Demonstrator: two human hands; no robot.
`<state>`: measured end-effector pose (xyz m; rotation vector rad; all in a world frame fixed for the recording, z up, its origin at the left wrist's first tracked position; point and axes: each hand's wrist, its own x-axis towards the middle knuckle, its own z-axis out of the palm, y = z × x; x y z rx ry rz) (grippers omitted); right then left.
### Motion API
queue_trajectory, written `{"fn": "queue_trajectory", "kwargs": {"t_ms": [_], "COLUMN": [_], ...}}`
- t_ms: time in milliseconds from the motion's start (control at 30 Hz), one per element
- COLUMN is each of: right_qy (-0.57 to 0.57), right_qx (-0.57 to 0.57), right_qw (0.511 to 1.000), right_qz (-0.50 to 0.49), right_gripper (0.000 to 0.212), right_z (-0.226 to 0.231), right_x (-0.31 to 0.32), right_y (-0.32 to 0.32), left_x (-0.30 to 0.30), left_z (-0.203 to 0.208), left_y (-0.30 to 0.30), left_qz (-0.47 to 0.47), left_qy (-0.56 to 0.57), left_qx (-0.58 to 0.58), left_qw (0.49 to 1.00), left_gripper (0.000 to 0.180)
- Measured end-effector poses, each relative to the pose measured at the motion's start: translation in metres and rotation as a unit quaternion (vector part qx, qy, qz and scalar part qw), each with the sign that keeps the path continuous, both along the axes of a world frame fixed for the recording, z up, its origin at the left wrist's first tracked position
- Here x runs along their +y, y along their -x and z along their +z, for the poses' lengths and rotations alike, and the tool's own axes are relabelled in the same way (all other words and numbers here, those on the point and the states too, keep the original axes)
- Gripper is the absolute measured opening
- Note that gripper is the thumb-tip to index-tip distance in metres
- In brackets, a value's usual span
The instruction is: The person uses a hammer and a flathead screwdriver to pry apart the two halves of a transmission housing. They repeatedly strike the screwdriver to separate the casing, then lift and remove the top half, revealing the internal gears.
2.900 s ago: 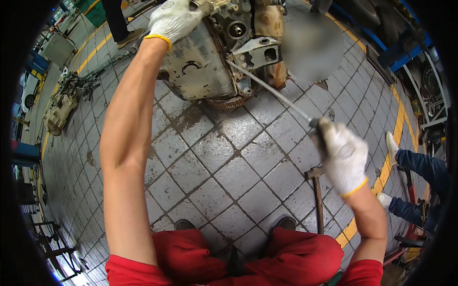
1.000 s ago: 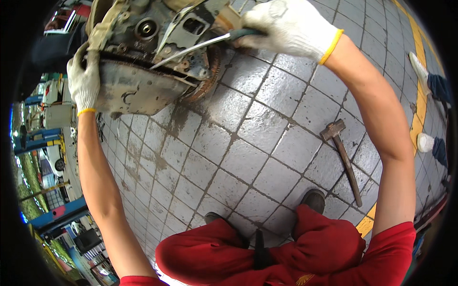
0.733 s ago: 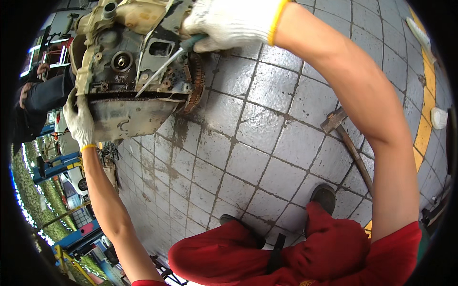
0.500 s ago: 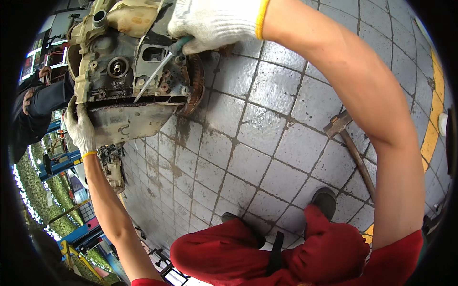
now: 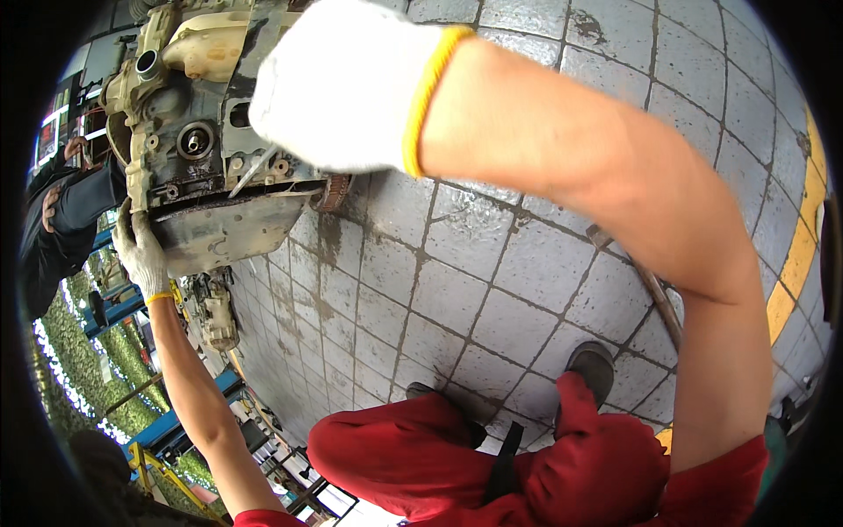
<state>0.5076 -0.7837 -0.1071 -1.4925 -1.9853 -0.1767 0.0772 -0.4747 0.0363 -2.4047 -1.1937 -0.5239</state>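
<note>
A greasy engine (image 5: pixel 180 162) fills the upper left, with a grey metal oil pan (image 5: pixel 233 235) along its near side. Between the two runs a dark gap. My right hand (image 5: pixel 342 92), in a white knit glove with a yellow cuff, is closed on a screwdriver (image 5: pixel 253 171). The screwdriver's shaft slants down-left, its tip at the gap; the glove hides its handle. My left hand (image 5: pixel 140 250), gloved likewise, grips the left end of the oil pan, its fingers toward the engine.
A hammer (image 5: pixel 657 303) lies on the grey tiled floor (image 5: pixel 474 290) at the right, partly behind my forearm. At the far left is another person's dark sleeve (image 5: pixel 88 189). Beyond my left forearm stands another greasy metal assembly (image 5: pixel 215 312).
My right hand has come down and left, nearer to the camera, and now covers the screwdriver's handle. The engine sits slightly further left in view. My left hand keeps its hold.
</note>
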Motion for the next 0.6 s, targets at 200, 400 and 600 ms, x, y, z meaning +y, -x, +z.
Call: {"fn": "queue_trajectory", "kwargs": {"t_ms": [200,400,600], "right_qy": [0.002,0.03,0.234], "right_qx": [0.123,0.081,0.263], "right_qw": [0.992,0.989,0.903], "right_qz": [-0.032,-0.118,-0.247], "right_gripper": [0.018,0.028,0.036], "right_z": [-0.032,-0.078,-0.129], "right_x": [-0.053,-0.136,-0.218], "right_y": [0.015,-0.01,-0.04], "left_x": [0.006,0.023,-0.031], "left_z": [-0.005,0.012,-0.009], "left_y": [0.002,0.022,-0.051], "left_qz": [0.018,-0.017,-0.023], "left_qy": [-0.01,0.015,0.182], "left_qx": [0.013,0.097,-0.425], "left_qw": [1.0,0.995,0.886], "left_gripper": [0.047,0.053,0.084]}}
